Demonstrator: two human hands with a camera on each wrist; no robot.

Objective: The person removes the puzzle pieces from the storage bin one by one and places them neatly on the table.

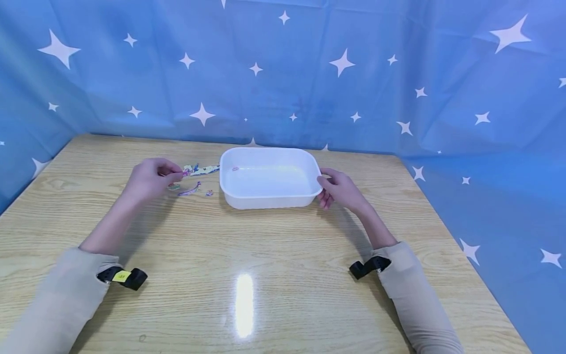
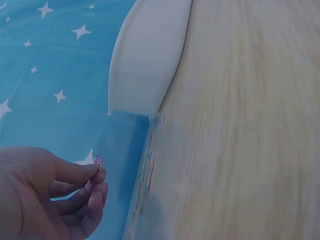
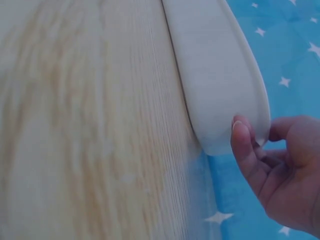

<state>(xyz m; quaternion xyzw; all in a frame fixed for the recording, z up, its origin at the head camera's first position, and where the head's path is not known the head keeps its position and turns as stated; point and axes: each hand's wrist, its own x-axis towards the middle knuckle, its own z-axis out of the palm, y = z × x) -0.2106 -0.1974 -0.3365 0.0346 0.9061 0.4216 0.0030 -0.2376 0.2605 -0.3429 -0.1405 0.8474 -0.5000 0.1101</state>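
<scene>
Between thumb and fingertips, my left hand (image 1: 152,179) pinches a small pink patterned piece (image 2: 99,162), held above the table left of a white plastic tub (image 1: 267,202). My right hand (image 1: 340,189) grips the tub's right end, thumb at the rim and fingers against the outer wall. One small pinkish piece (image 1: 236,169) lies inside the tub, towards its left end. Several colourful flat cutouts (image 1: 205,170) lie on the table between the left hand and the tub. A purple strip (image 1: 190,190) is among them. Their exact kind is too small to tell.
The wood-grain table (image 1: 283,246) runs back to a blue curtain (image 1: 292,78) with white stars. Black straps with small cameras sit on both wrists, by the beige sleeves (image 1: 66,290). A bright light reflection (image 1: 244,305) shows on the near tabletop.
</scene>
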